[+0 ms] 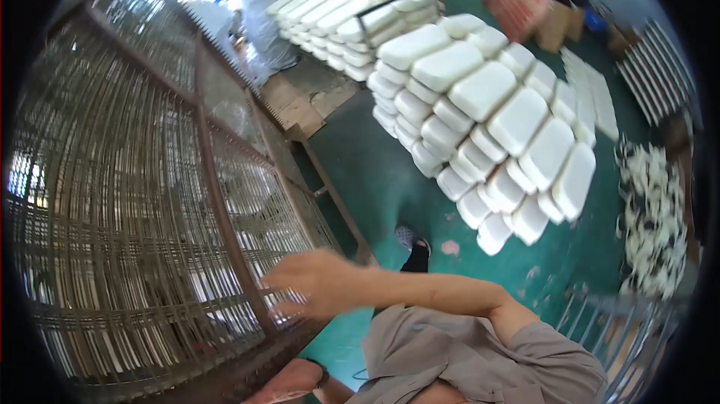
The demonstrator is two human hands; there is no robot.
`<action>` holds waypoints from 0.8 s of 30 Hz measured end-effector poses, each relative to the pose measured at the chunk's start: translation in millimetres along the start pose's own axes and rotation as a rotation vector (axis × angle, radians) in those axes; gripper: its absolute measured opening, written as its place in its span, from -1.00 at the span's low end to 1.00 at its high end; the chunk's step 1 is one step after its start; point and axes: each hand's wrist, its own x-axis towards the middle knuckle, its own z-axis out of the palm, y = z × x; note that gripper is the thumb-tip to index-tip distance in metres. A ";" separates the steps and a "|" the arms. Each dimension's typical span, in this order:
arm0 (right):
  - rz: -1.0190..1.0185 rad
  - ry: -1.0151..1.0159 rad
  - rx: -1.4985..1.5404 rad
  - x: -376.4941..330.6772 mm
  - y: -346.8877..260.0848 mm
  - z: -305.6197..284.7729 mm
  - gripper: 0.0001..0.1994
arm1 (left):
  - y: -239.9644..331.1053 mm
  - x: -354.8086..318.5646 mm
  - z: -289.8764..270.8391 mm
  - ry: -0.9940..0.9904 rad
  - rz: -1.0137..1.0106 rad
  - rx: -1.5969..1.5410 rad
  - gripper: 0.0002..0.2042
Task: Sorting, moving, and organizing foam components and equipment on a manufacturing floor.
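Note:
My right arm crosses in front of my body to the left. The right hand, somewhat blurred, is at the near edge of a tall brown metal rack strung with many thin rods or wires. Its fingers reach toward the rack's upright with a gap between them, and I see nothing held in them. Whether they touch the metal I cannot tell. Low in the view, my left hand is beside the rack's lower rail, with a dark band at the wrist. Its fingers are hidden or cut off by the lower edge.
To the right stands a large stack of white rounded foam-like blocks; a similar stack is farther back. A clear plastic bag lies beyond the rack. White pieces hang or lie in a heap at far right, near a metal frame.

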 end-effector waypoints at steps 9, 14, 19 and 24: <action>0.818 -1.140 -0.438 -137.7 251.0 -138.1 -0.46 | 9.1 32.4 -42.2 0.536 0.833 0.807 -0.53; 0.974 -1.171 -0.345 -161.0 337.3 -197.2 -0.50 | -24.3 18.5 16.2 0.458 1.197 1.263 -0.50; 0.962 -1.113 -0.412 -83.9 431.5 -227.9 -0.55 | -46.8 17.2 131.7 0.246 1.556 1.163 -0.48; 0.870 -1.015 -0.466 13.5 543.7 -241.0 -0.51 | -201.3 23.8 250.5 -0.329 1.324 1.190 -0.73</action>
